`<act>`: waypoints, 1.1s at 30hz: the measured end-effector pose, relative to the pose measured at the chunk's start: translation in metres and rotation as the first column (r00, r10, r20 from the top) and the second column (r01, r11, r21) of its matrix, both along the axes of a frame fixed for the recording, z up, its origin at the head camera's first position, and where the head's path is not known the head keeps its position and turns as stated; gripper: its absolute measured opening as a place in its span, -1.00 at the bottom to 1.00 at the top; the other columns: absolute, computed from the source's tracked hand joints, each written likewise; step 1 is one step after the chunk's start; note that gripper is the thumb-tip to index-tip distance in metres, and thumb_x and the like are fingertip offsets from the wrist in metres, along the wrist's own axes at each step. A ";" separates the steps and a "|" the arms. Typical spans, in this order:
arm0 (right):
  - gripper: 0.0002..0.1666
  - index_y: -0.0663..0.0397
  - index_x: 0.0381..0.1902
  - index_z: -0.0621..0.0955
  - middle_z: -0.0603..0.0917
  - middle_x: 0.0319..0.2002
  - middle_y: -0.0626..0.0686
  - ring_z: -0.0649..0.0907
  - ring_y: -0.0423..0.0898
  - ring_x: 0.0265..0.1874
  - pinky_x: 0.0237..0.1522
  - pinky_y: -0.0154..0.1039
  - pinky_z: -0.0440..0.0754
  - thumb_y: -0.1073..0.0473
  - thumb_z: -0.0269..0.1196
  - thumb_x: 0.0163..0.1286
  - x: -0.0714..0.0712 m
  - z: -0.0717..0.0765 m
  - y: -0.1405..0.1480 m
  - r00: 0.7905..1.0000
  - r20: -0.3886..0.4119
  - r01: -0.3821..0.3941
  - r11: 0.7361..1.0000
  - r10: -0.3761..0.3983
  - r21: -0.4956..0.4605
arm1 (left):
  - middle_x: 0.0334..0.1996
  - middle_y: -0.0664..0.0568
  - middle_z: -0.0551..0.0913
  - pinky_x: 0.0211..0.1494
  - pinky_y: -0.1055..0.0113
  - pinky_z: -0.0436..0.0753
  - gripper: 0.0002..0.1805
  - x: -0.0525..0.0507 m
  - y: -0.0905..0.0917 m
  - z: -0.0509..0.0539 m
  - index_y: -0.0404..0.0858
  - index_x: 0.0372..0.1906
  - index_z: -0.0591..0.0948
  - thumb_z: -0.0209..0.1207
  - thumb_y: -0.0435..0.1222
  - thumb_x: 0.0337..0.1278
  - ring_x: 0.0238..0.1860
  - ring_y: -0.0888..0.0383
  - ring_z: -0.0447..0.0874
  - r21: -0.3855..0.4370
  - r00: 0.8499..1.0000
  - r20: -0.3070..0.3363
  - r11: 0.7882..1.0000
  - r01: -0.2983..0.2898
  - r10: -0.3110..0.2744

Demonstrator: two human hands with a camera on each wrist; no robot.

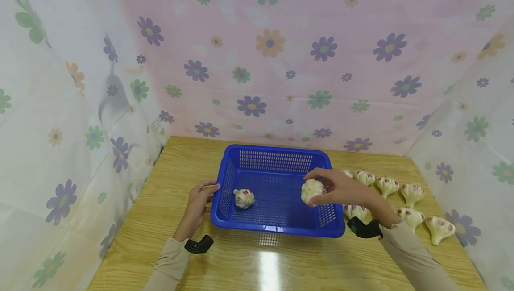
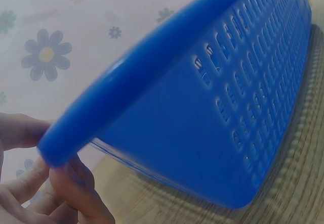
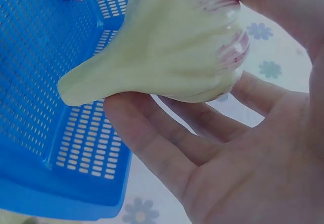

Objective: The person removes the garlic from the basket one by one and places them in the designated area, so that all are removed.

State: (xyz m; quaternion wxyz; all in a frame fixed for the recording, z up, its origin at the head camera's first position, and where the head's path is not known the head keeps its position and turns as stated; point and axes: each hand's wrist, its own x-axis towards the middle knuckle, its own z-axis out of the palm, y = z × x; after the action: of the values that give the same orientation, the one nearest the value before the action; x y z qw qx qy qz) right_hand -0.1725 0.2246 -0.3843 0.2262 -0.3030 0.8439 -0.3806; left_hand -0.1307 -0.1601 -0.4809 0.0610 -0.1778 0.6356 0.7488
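Observation:
A blue plastic basket (image 1: pixel 277 228) with slotted walls stands on the wooden table. My left hand (image 1: pixel 198 204) grips its left rim, thumb on top and fingers beneath, as the left wrist view shows up close. Over the basket's right end, my right hand (image 1: pixel 335 188) holds a garlic bulb (image 1: pixel 312 191) between thumb and fingers. In the right wrist view that bulb (image 3: pixel 167 47) is cream with purple streaks, its stem pointing toward the basket. Another garlic bulb (image 1: pixel 244 198) lies on the basket floor at the left.
Several more garlic bulbs (image 1: pixel 412 194) lie in rows on the table (image 1: pixel 168 179) to the right of the basket, some partly hidden by my right arm. A flowered cloth (image 1: pixel 289 85) hangs behind and along both sides of the table.

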 end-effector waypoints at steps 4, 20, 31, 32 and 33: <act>-0.39 -0.08 0.20 0.42 0.43 0.11 0.08 0.57 -0.08 -0.35 -0.27 -0.19 0.59 0.01 0.34 0.23 0.001 -0.004 0.009 1.000 0.015 0.011 1.000 -0.010 -0.022 | -0.38 -0.01 0.63 -0.59 0.39 0.54 -0.66 0.000 0.000 0.000 -0.39 0.06 0.48 0.15 -0.35 0.22 -0.47 0.14 0.63 0.002 1.000 0.002 1.000 0.000 0.000; -0.40 0.08 0.24 0.38 0.39 0.19 0.23 0.61 0.06 -0.42 -0.32 -0.12 0.60 0.12 0.29 0.28 0.010 -0.010 0.028 0.997 0.072 0.039 0.997 -0.035 -0.062 | -0.41 0.02 0.63 -0.59 0.39 0.54 -0.65 0.000 0.000 0.001 -0.40 0.08 0.47 0.14 -0.34 0.22 -0.48 0.15 0.62 -0.002 1.000 0.012 1.000 0.006 -0.006; -0.43 0.11 0.23 0.38 0.38 0.18 0.25 0.62 -0.09 -0.15 -0.17 -0.17 0.61 0.15 0.26 0.31 0.014 -0.023 0.042 0.996 0.081 0.051 0.995 -0.044 -0.088 | -0.40 0.01 0.63 -0.59 0.40 0.53 -0.66 -0.001 0.000 0.000 -0.39 0.07 0.47 0.14 -0.33 0.23 -0.48 0.15 0.61 -0.010 1.000 0.019 1.000 0.005 -0.005; -0.44 0.11 0.23 0.38 0.39 0.18 0.25 0.62 -0.07 -0.13 -0.16 -0.17 0.60 0.15 0.26 0.31 0.014 -0.023 0.043 0.995 0.083 0.054 0.995 -0.047 -0.082 | -0.40 0.01 0.63 -0.59 0.40 0.53 -0.66 -0.002 0.000 -0.002 -0.38 0.07 0.47 0.14 -0.33 0.23 -0.48 0.15 0.61 -0.010 1.000 0.020 1.000 0.003 -0.003; -0.44 0.10 0.23 0.38 0.38 0.19 0.25 0.61 -0.04 -0.11 -0.15 -0.18 0.60 0.14 0.26 0.32 0.015 -0.024 0.044 0.995 0.083 0.058 0.995 -0.052 -0.075 | -0.39 0.02 0.63 -0.59 0.40 0.53 -0.65 -0.003 -0.001 -0.005 -0.38 0.07 0.47 0.14 -0.33 0.23 -0.48 0.15 0.61 -0.009 1.000 0.021 1.000 0.001 -0.001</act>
State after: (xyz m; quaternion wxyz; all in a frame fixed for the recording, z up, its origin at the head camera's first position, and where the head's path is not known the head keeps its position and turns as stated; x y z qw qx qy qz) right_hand -0.1573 0.2683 -0.4080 0.2378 -0.2724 0.8267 -0.4311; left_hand -0.1336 -0.1612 -0.4855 0.0673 -0.1854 0.6384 0.7440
